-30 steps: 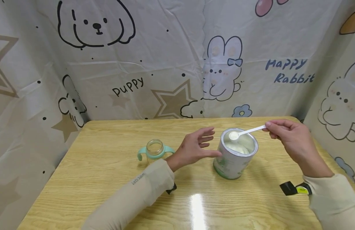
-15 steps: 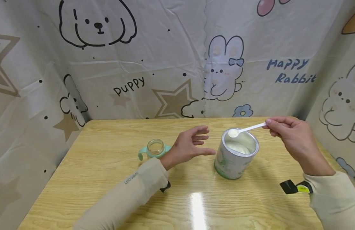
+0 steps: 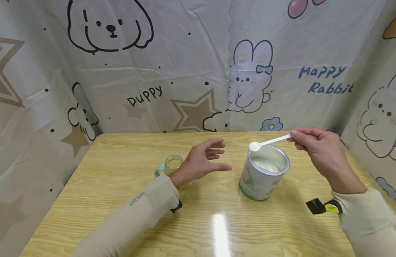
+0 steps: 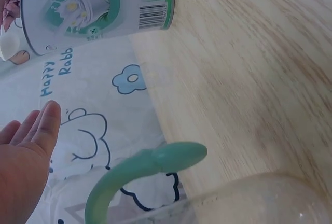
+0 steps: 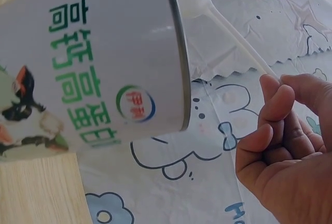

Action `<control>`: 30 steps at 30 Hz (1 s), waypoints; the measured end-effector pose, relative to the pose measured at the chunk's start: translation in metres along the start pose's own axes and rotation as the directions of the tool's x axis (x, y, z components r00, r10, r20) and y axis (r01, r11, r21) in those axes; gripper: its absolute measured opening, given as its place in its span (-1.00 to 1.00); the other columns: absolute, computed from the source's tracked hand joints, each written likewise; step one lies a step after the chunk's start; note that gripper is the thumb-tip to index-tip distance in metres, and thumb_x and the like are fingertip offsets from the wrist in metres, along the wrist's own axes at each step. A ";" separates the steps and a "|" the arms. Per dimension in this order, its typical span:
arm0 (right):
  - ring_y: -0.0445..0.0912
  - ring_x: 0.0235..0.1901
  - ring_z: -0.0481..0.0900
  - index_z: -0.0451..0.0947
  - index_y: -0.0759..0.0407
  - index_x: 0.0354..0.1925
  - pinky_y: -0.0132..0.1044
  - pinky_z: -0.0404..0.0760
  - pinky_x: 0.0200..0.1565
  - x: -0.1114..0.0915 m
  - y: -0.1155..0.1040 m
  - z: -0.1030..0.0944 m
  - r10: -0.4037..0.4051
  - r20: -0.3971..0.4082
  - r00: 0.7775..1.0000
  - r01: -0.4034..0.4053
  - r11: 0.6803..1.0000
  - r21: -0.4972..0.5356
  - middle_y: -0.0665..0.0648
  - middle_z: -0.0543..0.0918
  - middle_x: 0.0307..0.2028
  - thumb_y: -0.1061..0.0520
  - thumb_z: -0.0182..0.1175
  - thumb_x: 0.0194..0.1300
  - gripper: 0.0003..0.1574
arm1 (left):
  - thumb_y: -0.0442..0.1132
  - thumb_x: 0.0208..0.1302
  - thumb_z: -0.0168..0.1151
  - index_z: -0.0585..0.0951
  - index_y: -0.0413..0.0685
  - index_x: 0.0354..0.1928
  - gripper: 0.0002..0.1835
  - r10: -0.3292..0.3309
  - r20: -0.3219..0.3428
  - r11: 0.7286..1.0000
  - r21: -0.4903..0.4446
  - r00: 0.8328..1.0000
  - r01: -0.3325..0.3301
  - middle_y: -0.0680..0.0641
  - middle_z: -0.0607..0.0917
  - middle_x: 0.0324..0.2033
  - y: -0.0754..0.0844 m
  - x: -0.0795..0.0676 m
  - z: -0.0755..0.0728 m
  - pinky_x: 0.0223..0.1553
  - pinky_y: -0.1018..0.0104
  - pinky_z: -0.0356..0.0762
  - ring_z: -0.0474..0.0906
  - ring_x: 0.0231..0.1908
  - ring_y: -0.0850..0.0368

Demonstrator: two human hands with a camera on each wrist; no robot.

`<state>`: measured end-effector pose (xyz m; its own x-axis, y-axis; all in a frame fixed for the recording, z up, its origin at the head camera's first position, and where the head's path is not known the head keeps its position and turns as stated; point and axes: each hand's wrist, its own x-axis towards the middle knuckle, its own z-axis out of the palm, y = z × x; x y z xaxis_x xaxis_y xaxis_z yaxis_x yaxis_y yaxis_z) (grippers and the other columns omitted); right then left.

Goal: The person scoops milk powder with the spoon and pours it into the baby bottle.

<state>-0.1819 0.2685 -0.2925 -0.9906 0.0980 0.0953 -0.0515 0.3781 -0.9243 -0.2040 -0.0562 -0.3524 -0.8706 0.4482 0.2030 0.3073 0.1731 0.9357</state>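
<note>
My right hand (image 3: 323, 153) pinches the end of a white scoop's (image 3: 275, 140) long handle. White powder fills the scoop's bowl, which hangs over the far left rim of an open milk powder can (image 3: 262, 182). Pale powder shows inside the can, and green print and a barcode mark its side in the left wrist view. Between bottle and can, my left hand (image 3: 198, 160) hovers with fingers spread, touching neither. Behind its wrist stands a lidless baby bottle (image 3: 173, 162), partly hidden. One green bottle handle (image 4: 148, 164) appears close up in the left wrist view.
A light wooden table (image 3: 121, 157) bears the can and the bottle. Around its back and sides hangs a printed cloth (image 3: 191, 71) with puppies, rabbits and stars.
My left hand has drawn left, away from the can and over the bottle's right side. The filled scoop has risen and shifted left to the can's rim. The can stays put.
</note>
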 end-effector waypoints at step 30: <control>-0.24 -0.42 0.58 0.69 0.11 -0.23 -0.52 0.65 -0.28 0.007 -0.024 0.039 -0.054 0.082 0.995 0.032 0.970 0.242 -0.09 0.75 -0.38 0.06 0.39 0.30 -0.85 | -0.31 0.01 0.59 0.51 -0.20 0.24 -0.29 -0.022 -0.044 0.999 0.039 0.999 0.024 -0.12 0.58 0.19 0.005 -0.016 -0.040 0.25 0.16 0.51 0.54 0.19 -0.04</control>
<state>-0.1926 0.2246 -0.2842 -0.9934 0.0020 0.1143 -0.1128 0.1468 -0.9827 -0.2039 -0.0977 -0.3397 -0.8931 0.4053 0.1949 0.3015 0.2179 0.9282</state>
